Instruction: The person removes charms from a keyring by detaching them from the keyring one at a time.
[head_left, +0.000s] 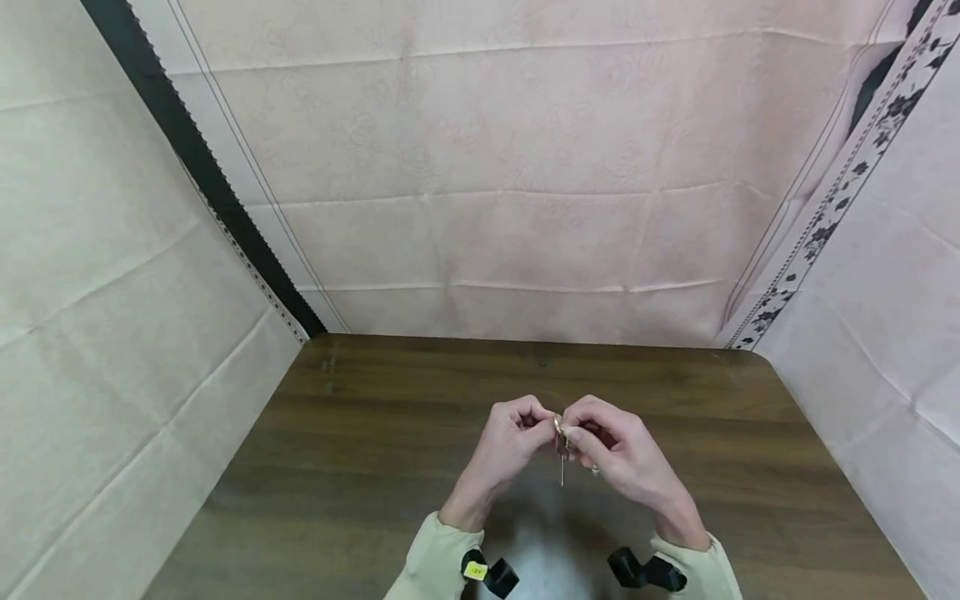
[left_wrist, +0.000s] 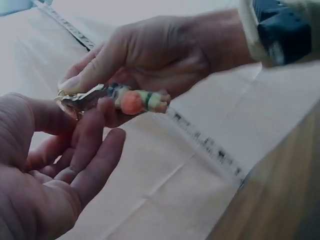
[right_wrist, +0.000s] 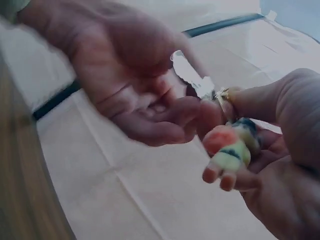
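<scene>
We have both hands raised together just above the dark brown wooden table [head_left: 375,417], in the lower middle of the head view, working a small keychain — a gold metal ring [right_wrist: 223,95] with a little painted figure in orange, green and cream [right_wrist: 231,142] and a thin silvery key blade [right_wrist: 190,75]. Our right hand [head_left: 626,454] has its fingers curled round the figure, with thumb and forefinger pinching at the ring. Our left hand [head_left: 506,442] meets it from the left of the frame: its thumb and forefinger pinch the ring end, while the other fingers [left_wrist: 95,150] lie loosely spread, holding nothing. We judge the step in hand to be a fiddling with the ring itself, either parting it or threading something on it; the next move would call for a firm, steady pinch on both sides and a small twist, since the metal is thin and slippery. The keychain sits between the two hands, touching both, clear of the table, before the pale pink cloth backdrop [head_left: 487,167].
</scene>
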